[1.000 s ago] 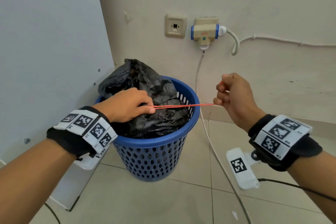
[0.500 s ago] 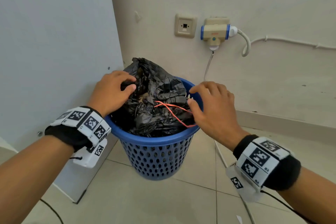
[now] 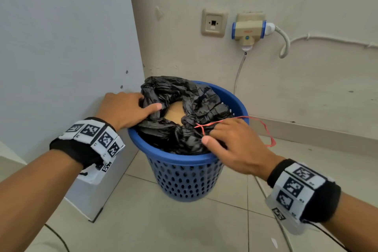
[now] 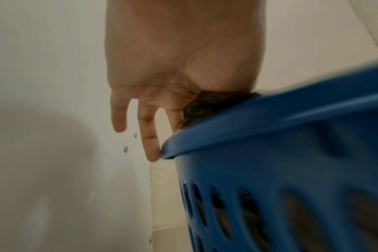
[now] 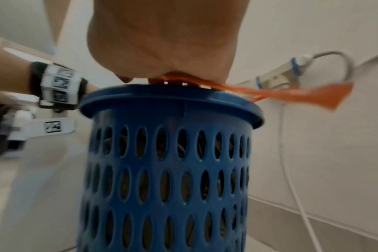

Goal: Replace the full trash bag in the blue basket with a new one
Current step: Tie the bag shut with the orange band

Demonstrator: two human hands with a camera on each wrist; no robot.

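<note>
The blue perforated basket (image 3: 180, 159) stands on the floor in a corner and holds a full black trash bag (image 3: 194, 96). The bag's mouth gapes and shows something brown (image 3: 174, 113) inside. My left hand (image 3: 131, 108) pinches the bag's left edge, thumb on top; in the left wrist view the other fingers (image 4: 149, 136) hang straight outside the basket rim (image 4: 270, 116). My right hand (image 3: 231, 141) grips the bunched front right edge of the bag. A loose red string (image 3: 263, 127) loops over that hand and trails out from under it (image 5: 291, 95) across the rim (image 5: 168, 98).
A white cabinet panel (image 3: 61, 47) stands close on the basket's left. The wall behind carries a socket plate (image 3: 213, 24) and a plugged adapter (image 3: 248, 30), whose thin cable (image 3: 238, 75) drops behind the basket. Tiled floor (image 3: 163, 221) lies in front.
A second ago my right hand held the red string taut to the right. It has since come back to the bag, the string has gone slack, and the bag's mouth has spread apart.
</note>
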